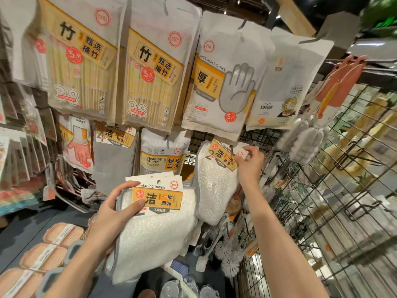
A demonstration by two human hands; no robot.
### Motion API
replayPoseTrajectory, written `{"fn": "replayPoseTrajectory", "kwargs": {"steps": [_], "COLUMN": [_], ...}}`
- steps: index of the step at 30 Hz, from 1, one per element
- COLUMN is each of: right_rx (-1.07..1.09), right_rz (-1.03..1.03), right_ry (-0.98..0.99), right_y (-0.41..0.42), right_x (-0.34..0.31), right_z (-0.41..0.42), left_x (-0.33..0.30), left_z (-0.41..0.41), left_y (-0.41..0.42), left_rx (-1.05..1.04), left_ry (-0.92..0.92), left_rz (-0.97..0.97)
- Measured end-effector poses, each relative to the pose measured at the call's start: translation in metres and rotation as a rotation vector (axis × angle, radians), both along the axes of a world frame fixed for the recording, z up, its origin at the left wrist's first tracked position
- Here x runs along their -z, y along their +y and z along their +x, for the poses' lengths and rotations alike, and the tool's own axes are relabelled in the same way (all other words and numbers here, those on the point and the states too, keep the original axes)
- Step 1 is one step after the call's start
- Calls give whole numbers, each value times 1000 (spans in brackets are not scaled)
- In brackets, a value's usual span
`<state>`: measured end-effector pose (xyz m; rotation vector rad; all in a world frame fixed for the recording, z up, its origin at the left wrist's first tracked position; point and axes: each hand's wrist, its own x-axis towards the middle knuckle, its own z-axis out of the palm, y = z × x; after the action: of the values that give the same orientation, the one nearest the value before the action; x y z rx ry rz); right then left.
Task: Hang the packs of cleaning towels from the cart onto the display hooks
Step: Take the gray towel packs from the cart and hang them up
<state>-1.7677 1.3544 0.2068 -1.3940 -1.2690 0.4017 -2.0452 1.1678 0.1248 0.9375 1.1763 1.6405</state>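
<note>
1. Right hand (249,162) pinches the orange-and-white header card of one white fluffy towel pack (212,190) at the wire display; hooked or not, cannot tell
2. Left hand (113,209) grips a stack of similar white packs (154,216), unhung

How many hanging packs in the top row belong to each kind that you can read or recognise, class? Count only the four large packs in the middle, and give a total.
Bamboo stick packs with the 38 mark: 2 (first pack, second pack)
Disposable gloves pack: 1
White pack with a cartoon figure: 1
Total: 4
</note>
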Motion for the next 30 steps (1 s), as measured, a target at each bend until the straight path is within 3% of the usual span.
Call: {"fn": "replayPoseTrajectory", "kwargs": {"steps": [8,15,18,24,30], "right_rx": [43,-51,-148,-614,-586], "right_rz": [-54,0,-49,-253,-219], "right_ry": [-69,-59,-198,-254,-173], "right_y": [8,-43,-74,-117,-133], "right_x": [-3,-1,2,9,20], "right_z": [0,-2,-12,-48,-58], "left_x": [-1,-5,-9,-16,-25], "left_z": [-4,4,10,26,35], "left_y": [-3,-3,-3,-5,-9], "left_rx": [25,42,52,74,88], "left_ry": [35,-20,-12,-4,-57], "left_rz": [-21,-8,5,5,31]}}
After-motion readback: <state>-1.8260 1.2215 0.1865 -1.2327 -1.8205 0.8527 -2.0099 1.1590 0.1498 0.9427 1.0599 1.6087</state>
